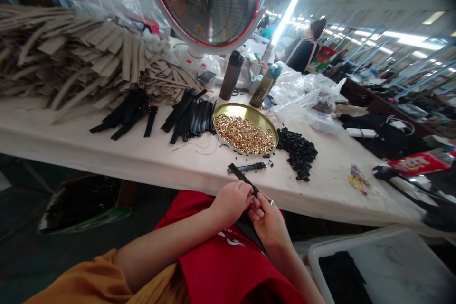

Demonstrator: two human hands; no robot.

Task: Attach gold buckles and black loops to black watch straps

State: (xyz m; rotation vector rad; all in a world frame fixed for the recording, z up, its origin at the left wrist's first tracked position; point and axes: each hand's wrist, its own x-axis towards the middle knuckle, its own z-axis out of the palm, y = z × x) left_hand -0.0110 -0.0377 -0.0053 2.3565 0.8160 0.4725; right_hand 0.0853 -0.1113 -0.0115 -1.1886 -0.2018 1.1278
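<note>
- While both hands meet at the near edge of the worktop (331,175), one black strap (241,176) runs between them, its free end jutting past the fingers.
- Left hand (233,201): fingertips pinching the strap.
- Right hand (270,221): thumb and fingers pinching likewise, just beside the left.
- Beyond: second strap (247,167); golden dish (244,111) of gold-coloured pieces (245,135); heaped black pieces (297,152).

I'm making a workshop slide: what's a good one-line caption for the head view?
Left hand and right hand hold a black strap by a table bearing a gold-coloured dish of small shiny pieces.
</note>
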